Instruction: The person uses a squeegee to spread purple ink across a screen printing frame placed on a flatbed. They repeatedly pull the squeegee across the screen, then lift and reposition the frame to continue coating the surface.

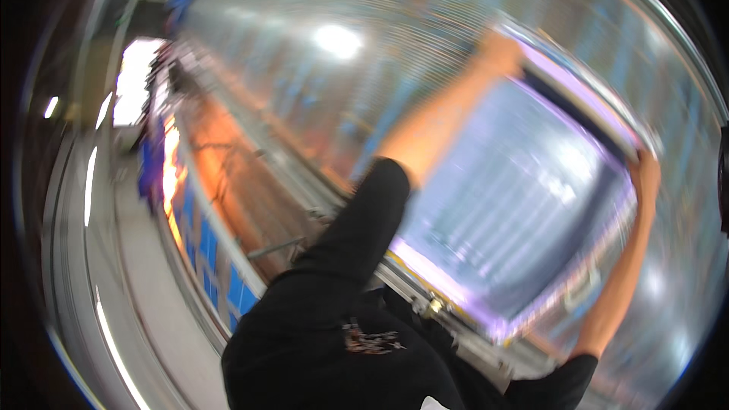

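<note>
The left hand (503, 55) and right hand (646, 173) each grasp a far corner of the purple-edged frame (516, 197), the wide-set grip probably steadying it over the glossy tabletop (281, 38).

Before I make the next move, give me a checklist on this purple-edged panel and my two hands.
1. Left hand at the far-left corner of the purple-edged panel: ok.
2. Right hand at the far-right corner: ok.
3. Fingers wrapped firmly around the edge: cannot tell, too blurred.
4. Panel resting on or raised off the striped surface: cannot tell from this single view.
5. Near edge clear of the metal rail: cannot tell; they overlap in the picture.
6. No other person's hands on the panel: ok, only yours show.
</note>
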